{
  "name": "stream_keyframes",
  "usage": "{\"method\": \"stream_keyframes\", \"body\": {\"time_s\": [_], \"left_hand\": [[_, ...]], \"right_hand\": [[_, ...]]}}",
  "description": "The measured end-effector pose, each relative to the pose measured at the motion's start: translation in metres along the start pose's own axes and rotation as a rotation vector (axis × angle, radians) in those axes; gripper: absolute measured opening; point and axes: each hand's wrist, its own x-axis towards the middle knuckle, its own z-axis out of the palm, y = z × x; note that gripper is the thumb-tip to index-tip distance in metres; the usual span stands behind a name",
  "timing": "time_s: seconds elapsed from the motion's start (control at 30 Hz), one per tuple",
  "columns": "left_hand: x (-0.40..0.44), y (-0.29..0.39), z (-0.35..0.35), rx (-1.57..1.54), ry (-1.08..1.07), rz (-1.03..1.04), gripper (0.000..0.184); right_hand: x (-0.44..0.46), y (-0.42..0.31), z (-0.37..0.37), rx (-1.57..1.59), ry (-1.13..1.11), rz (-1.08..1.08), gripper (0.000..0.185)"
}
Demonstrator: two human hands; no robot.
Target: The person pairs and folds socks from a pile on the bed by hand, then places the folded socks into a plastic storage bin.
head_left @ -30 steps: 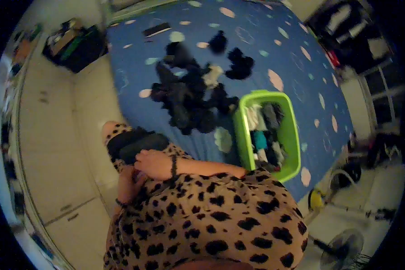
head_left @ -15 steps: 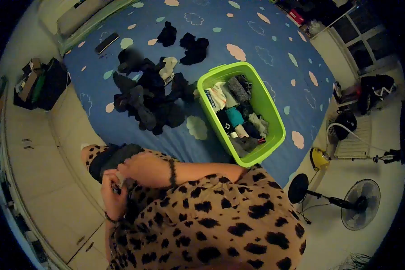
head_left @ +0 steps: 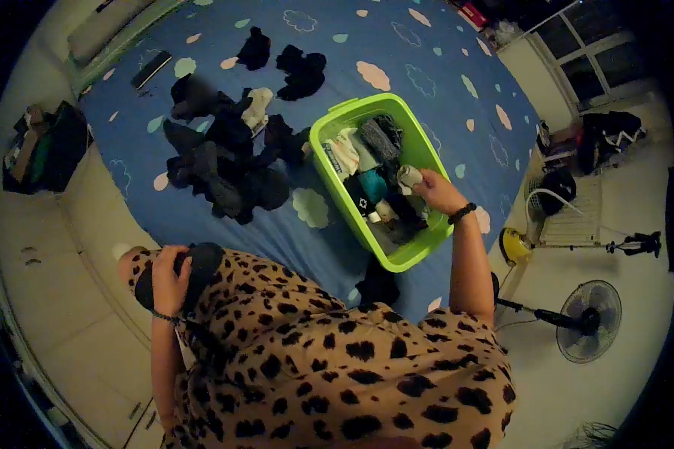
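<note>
My right hand [head_left: 440, 192] is closed around a rolled light-coloured sock [head_left: 409, 176] inside the right side of a green plastic basket [head_left: 350, 227]. Folded and rolled socks fill much of the basket, among them a teal one [head_left: 372, 185], a white one [head_left: 344, 153] and a dark grey one [head_left: 382, 141]. Over my knee at the lower left lies a dark sock [head_left: 204, 266], and my left hand [head_left: 170, 280] has its fingers curled on it. Left of the basket, loose dark socks [head_left: 228, 168] form a heap on the bed, with a whitish sock [head_left: 257, 109] on top.
The bed [head_left: 382, 37] has a blue cloud-print sheet. Dark socks [head_left: 301, 72] lie behind the heap, and a dark cloth [head_left: 378, 284] lies before the basket. A black case [head_left: 151, 69] rests at the far left. A fan [head_left: 589, 320] stands right of the bed.
My right hand has left my knee and reached right into the basket with the rolled light sock. My left hand has shifted up onto the dark sock. The view has moved slightly.
</note>
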Motion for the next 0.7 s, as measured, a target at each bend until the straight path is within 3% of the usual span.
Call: {"method": "stream_keyframes", "body": {"time_s": [0.03, 0.1, 0.17, 0.23, 0.27, 0.33, 0.57, 0.7], "left_hand": [[0.002, 0.000, 0.002, -0.003, -0.011, 0.004, 0.017], [0.007, 0.002, 0.001, -0.065, 0.005, -0.028, 0.013], [0.008, 0.003, 0.000, -0.070, 0.004, -0.015, 0.013], [0.007, 0.003, -0.001, -0.080, 0.012, -0.008, 0.012], [0.006, 0.001, 0.001, -0.048, 0.025, 0.022, 0.012], [0.001, -0.006, 0.001, -0.003, 0.040, 0.020, 0.012], [-0.002, -0.002, -0.002, 0.013, 0.080, -0.008, 0.013], [-0.005, 0.006, -0.007, -0.010, 0.118, 0.022, 0.013]], "right_hand": [[-0.002, 0.006, 0.005, 0.003, 0.002, 0.011, 0.027], [0.001, 0.019, 0.019, -0.655, 0.159, -0.111, 0.025], [0.004, 0.024, 0.020, -0.619, 0.145, -0.115, 0.027], [0.000, 0.021, 0.012, -0.476, -0.087, -0.014, 0.031], [-0.003, 0.017, 0.010, -0.480, -0.068, -0.038, 0.036], [-0.002, 0.013, 0.019, -0.690, -0.034, 0.207, 0.038], [0.016, -0.005, 0.037, -0.932, -0.074, 0.218, 0.031], [0.015, 0.028, 0.037, -0.914, 0.150, 0.250, 0.028]]}}
